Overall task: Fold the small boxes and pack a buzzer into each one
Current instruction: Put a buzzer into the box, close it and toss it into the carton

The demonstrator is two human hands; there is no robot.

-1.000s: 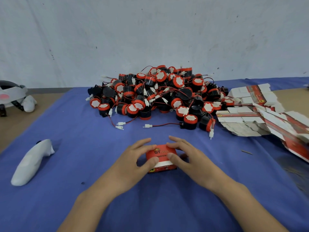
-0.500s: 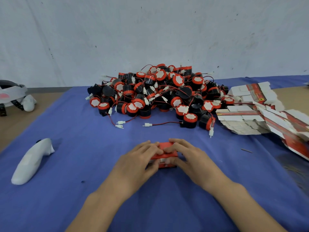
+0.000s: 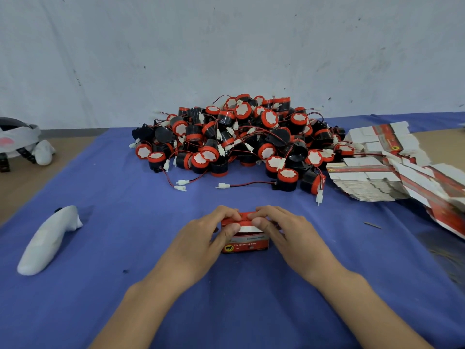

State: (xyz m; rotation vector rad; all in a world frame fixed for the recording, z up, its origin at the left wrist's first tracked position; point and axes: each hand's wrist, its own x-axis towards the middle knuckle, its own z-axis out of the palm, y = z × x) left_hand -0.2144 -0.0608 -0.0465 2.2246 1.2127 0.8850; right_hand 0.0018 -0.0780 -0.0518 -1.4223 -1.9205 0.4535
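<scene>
A small red and white box [image 3: 247, 241] stands on the blue cloth [image 3: 130, 238] in front of me, its printed side facing me. My left hand [image 3: 203, 238] grips its left end, thumb on the front and fingers curled over the top. My right hand [image 3: 284, 235] grips the right end the same way. Both sets of fingertips meet on the box's top edge. Behind it lies a big heap of black and red buzzers [image 3: 241, 137] with red wires and white plugs. The inside of the box is hidden.
Stacks of flat unfolded boxes [image 3: 377, 177] spread along the right side of the cloth. A white handheld controller [image 3: 47, 240] lies at the left. A white headset [image 3: 17, 139] sits on the bare table at far left. A grey wall stands behind.
The box has gone from lying flat under my fingers to standing up as a formed box. Both hands have closed in over its top and ends.
</scene>
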